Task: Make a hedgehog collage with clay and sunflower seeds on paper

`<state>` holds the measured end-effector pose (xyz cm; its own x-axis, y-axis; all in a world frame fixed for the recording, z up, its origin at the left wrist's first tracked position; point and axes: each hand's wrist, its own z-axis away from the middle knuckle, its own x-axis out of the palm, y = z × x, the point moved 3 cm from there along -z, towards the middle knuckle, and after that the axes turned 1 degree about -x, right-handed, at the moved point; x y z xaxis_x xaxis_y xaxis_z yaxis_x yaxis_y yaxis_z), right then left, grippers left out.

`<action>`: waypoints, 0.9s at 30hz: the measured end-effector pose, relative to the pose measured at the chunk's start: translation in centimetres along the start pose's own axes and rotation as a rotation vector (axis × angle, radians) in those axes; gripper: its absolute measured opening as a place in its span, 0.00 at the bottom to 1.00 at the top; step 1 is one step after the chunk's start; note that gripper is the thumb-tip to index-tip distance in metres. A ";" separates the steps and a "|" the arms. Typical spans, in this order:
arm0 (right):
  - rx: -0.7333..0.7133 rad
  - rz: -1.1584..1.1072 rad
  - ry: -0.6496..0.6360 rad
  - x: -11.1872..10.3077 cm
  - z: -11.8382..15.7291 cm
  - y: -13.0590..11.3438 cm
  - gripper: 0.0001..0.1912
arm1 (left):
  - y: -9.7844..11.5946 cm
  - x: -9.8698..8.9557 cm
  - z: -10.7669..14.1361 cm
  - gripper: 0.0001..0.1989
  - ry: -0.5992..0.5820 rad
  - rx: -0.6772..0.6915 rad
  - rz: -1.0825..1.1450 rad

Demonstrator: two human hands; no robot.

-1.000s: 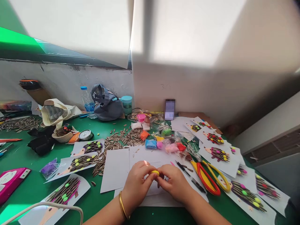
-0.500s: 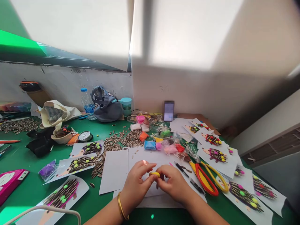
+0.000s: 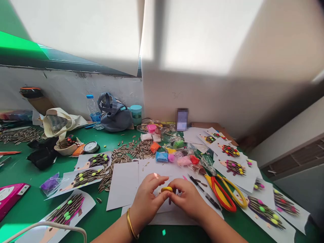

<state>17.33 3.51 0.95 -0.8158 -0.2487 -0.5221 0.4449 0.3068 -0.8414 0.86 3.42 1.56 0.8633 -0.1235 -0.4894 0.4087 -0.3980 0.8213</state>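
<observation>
Yellow clay piece [image 3: 166, 189] is located between the two hands, above white paper sheets [image 3: 123, 186]. Right hand [image 3: 186, 194]: thumb and forefinger pinching one end of the clay. Left hand [image 3: 149, 191]: thumb against the clay, forefinger raised apart from it. Scissors [image 3: 231, 207] lie right of the sheets; sunflower seeds [image 3: 123, 153] are heaped beyond them on the green surface [image 3: 152, 233].

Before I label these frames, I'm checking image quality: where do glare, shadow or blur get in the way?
Head view: strong light bleaches the pale upper surface, crossed by a dark vertical shadow; a small glare spot sits on the left hand; the phone-like screen is pixelated; the yellow piece looks reasonably sharp.
</observation>
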 end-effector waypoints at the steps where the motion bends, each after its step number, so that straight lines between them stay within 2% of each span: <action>1: -0.017 0.028 0.005 0.0 0.0 0.0 0.06 | 0.0 0.0 0.0 0.14 -0.013 0.008 -0.026; 4: -0.046 0.073 0.006 0.0 0.1 -0.3 0.07 | -0.1 0.1 0.0 0.08 -0.057 0.009 -0.059; 6: -0.030 0.066 -0.004 -0.1 0.1 -0.4 0.03 | -0.1 0.1 -0.1 0.08 -0.043 -0.006 -0.042; 9: -0.014 -0.002 -0.039 -0.2 0.0 -0.5 0.12 | 0.0 0.0 -0.1 0.08 -0.019 -0.003 0.031; 10: -0.021 -0.026 -0.049 -0.2 0.0 -0.5 0.12 | 0.1 -0.1 -0.1 0.08 -0.012 0.004 0.053; 12: -0.051 -0.053 -0.056 -0.1 0.0 -0.5 0.07 | 0.2 -0.1 0.0 0.08 0.003 0.020 0.082; 15: -0.087 -0.024 -0.031 0.1 0.1 -0.4 0.08 | 0.3 -0.2 0.0 0.09 0.012 0.047 0.106; 19: -0.085 0.100 0.024 0.2 0.2 0.0 0.04 | 0.2 0.0 0.0 0.16 -0.051 0.125 0.089; 21: -0.083 0.148 0.037 0.2 0.1 0.2 0.05 | 0.1 0.2 0.0 0.14 -0.062 0.135 0.032; 24: -0.088 0.134 0.016 0.0 0.0 0.2 0.08 | 0.1 0.2 -0.1 0.10 -0.030 0.106 -0.003; 27: -0.069 0.062 -0.018 -0.2 0.0 -0.1 0.04 | 0.2 -0.1 -0.2 0.09 -0.001 0.029 0.065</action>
<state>17.46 3.58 1.16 -0.7804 -0.2438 -0.5758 0.4673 0.3845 -0.7961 0.92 3.53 1.77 0.8874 -0.1503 -0.4357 0.3432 -0.4155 0.8423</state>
